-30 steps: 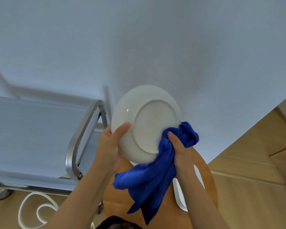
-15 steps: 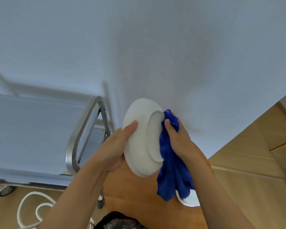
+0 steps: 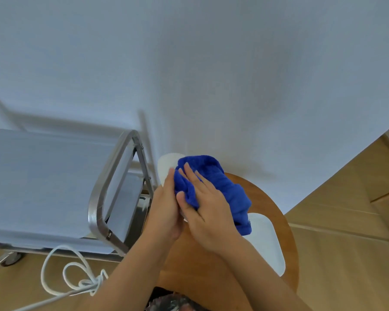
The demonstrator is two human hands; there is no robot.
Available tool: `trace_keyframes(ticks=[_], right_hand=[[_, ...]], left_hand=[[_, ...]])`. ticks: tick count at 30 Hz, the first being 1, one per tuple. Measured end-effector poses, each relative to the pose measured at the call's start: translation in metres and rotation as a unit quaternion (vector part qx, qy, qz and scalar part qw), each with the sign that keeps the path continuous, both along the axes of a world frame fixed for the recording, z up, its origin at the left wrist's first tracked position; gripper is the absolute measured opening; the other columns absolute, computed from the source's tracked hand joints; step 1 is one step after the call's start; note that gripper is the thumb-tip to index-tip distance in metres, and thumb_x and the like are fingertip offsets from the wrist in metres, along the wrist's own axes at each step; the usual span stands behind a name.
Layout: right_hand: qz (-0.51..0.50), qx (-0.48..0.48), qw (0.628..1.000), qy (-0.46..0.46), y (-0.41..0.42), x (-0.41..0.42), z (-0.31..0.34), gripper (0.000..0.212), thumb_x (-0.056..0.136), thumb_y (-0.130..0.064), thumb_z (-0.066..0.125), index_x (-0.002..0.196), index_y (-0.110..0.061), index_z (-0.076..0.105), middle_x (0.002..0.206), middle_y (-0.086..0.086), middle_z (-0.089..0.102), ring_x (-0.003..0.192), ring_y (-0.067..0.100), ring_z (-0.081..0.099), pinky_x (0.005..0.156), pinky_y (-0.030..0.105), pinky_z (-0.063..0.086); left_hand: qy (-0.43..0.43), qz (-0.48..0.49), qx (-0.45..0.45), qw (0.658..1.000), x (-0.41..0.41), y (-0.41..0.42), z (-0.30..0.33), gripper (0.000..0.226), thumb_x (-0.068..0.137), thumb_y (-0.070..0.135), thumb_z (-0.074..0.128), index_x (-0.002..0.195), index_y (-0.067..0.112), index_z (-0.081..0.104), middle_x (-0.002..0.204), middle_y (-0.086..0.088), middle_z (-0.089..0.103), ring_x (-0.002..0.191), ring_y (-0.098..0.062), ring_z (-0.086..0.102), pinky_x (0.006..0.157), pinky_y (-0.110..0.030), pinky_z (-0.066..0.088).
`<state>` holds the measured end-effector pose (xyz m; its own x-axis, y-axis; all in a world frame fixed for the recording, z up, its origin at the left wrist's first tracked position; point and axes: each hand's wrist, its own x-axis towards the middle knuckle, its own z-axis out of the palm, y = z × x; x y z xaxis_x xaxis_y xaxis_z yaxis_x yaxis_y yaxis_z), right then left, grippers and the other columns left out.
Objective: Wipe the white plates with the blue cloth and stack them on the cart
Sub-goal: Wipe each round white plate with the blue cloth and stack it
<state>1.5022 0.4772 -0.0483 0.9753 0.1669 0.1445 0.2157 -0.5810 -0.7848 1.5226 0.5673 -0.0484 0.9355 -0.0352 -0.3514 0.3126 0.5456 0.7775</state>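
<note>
A white plate (image 3: 167,163) is held on edge in front of me, mostly hidden; only its top rim shows. My left hand (image 3: 164,209) grips the plate from the left, thumb up along its rim. My right hand (image 3: 202,203) lies with straight fingers on the blue cloth (image 3: 213,182) and presses it against the plate's right face. The cloth bunches over the plate and hangs down to the right. Another white plate (image 3: 267,241) lies on the round wooden table (image 3: 211,272) below my right forearm.
The metal cart (image 3: 112,189) with a pale shelf stands at the left, its handle frame close to my left hand. A white cable (image 3: 61,279) coils on the wooden floor below it. A white wall fills the background.
The plate has turned from showing its underside to standing edge-on. My right hand has gone from clutching the cloth at the plate's rim to pressing it flat against the plate's face.
</note>
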Motion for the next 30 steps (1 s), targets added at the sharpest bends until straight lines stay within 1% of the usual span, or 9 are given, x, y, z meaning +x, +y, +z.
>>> trace_keyframes(ticks=[4, 7, 10, 12, 18, 23, 26, 28, 30], right_hand=[[-0.038, -0.092, 0.991, -0.091, 0.006, -0.023, -0.019, 0.055, 0.093, -0.050, 0.028, 0.141, -0.024, 0.038, 0.151, 0.001, 0.032, 0.141, 0.028, 0.029, 0.112, 0.048, 0.027], [-0.095, -0.085, 0.984, -0.124, 0.001, -0.036, -0.041, 0.050, 0.094, -0.047, 0.037, 0.138, -0.025, 0.035, 0.149, 0.008, 0.035, 0.138, 0.036, 0.030, 0.108, 0.053, 0.030], [-0.116, 0.026, 0.993, -0.012, -0.014, -0.032, -0.048, 0.050, 0.089, -0.053, 0.035, 0.136, -0.053, 0.017, 0.152, -0.025, 0.005, 0.146, 0.013, 0.002, 0.119, 0.042, 0.011], [-0.144, 0.118, 0.982, 0.034, -0.023, -0.024, -0.049, 0.040, 0.092, -0.055, 0.035, 0.127, -0.064, 0.017, 0.145, -0.035, 0.006, 0.145, 0.007, 0.004, 0.120, 0.035, 0.008], [-0.214, 0.258, 0.930, 0.154, -0.028, 0.010, -0.037, 0.048, 0.100, -0.042, 0.030, 0.147, -0.034, 0.022, 0.158, -0.015, 0.010, 0.146, 0.007, 0.005, 0.120, 0.036, 0.009], [-0.263, 0.297, 0.908, 0.133, -0.021, 0.028, -0.024, 0.051, 0.100, -0.046, 0.030, 0.148, -0.028, 0.028, 0.154, -0.009, 0.028, 0.140, 0.013, 0.028, 0.116, 0.032, 0.023], [-0.311, 0.293, 0.889, 0.164, -0.035, 0.040, -0.016, 0.035, 0.100, -0.044, 0.032, 0.109, -0.023, 0.058, 0.102, -0.007, 0.064, 0.095, 0.012, 0.058, 0.080, 0.012, 0.041], [-0.313, 0.305, 0.872, 0.219, -0.047, 0.042, -0.016, 0.028, 0.096, -0.041, 0.041, 0.076, -0.025, 0.051, 0.061, -0.012, 0.053, 0.061, 0.009, 0.049, 0.058, 0.024, 0.037], [-0.309, 0.305, 0.867, 0.244, -0.051, 0.041, -0.019, 0.034, 0.093, -0.039, 0.045, 0.061, -0.030, 0.038, 0.046, -0.016, 0.040, 0.048, 0.007, 0.039, 0.056, 0.027, 0.032]], left_hand=[[0.094, -0.001, -0.051, 0.994, 0.006, 0.006, 0.003, 0.045, 0.093, 0.048, 0.049, 0.096, 0.007, 0.066, 0.082, -0.012, 0.075, 0.072, -0.021, 0.073, 0.050, -0.027, 0.055], [0.070, 0.014, -0.088, 0.994, 0.014, 0.016, 0.008, 0.038, 0.094, 0.047, 0.047, 0.103, 0.012, 0.058, 0.085, -0.011, 0.075, 0.076, -0.024, 0.073, 0.053, -0.032, 0.058], [0.013, -0.032, -0.037, 0.999, 0.015, 0.025, 0.014, 0.029, 0.094, 0.044, 0.047, 0.103, 0.019, 0.059, 0.091, -0.003, 0.075, 0.083, -0.018, 0.072, 0.058, -0.030, 0.059], [-0.003, -0.091, -0.004, 0.996, 0.011, 0.026, 0.015, 0.036, 0.085, 0.046, 0.052, 0.107, 0.020, 0.061, 0.100, -0.003, 0.074, 0.090, -0.018, 0.071, 0.064, -0.029, 0.059], [-0.035, -0.195, 0.056, 0.979, -0.005, 0.026, 0.016, 0.046, 0.078, 0.049, 0.057, 0.110, 0.018, 0.064, 0.108, -0.005, 0.072, 0.099, -0.020, 0.069, 0.070, -0.025, 0.056], [-0.075, -0.235, 0.130, 0.960, -0.016, 0.027, 0.018, 0.045, 0.075, 0.056, 0.060, 0.104, 0.023, 0.072, 0.108, -0.007, 0.072, 0.102, -0.023, 0.067, 0.078, -0.027, 0.055], [-0.105, -0.245, 0.136, 0.954, -0.027, 0.029, 0.016, 0.044, 0.076, 0.060, 0.060, 0.105, 0.028, 0.071, 0.108, -0.005, 0.071, 0.101, -0.022, 0.067, 0.077, -0.024, 0.054], [-0.112, -0.247, 0.124, 0.955, -0.033, 0.031, 0.015, 0.041, 0.077, 0.059, 0.061, 0.105, 0.031, 0.071, 0.108, -0.004, 0.072, 0.101, -0.021, 0.068, 0.077, -0.024, 0.054], [-0.105, -0.229, 0.114, 0.961, -0.035, 0.031, 0.017, 0.042, 0.076, 0.058, 0.064, 0.105, 0.029, 0.071, 0.104, 0.000, 0.073, 0.096, -0.017, 0.069, 0.073, -0.021, 0.055]])
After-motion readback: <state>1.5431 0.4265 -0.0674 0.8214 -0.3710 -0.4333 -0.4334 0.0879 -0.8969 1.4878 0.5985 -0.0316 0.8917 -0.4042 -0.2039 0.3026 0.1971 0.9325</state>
